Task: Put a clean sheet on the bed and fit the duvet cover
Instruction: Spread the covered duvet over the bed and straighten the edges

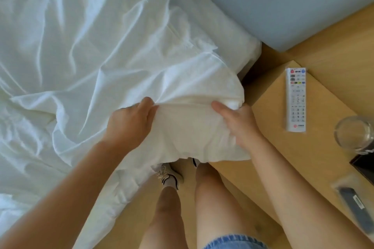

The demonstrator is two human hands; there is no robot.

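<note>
Duvet cover (188, 127): white, crumpled across the bed, with one padded corner lifted off the bed's edge near the blue-grey headboard (283, 6).
Left hand (129, 121): pinches a fold at the corner's top seam.
Right hand (238, 125): thumb on top, fingers curled round the corner's outer end.
Handling, judged: light, soft and limp, likely to slide over the filling. Best taken at corners and seams, pinching cover and filling together.
Bedside surface (269, 107), just right: a remote control (296, 101) in a clear sleeve and a drinking glass (354, 133).
</note>
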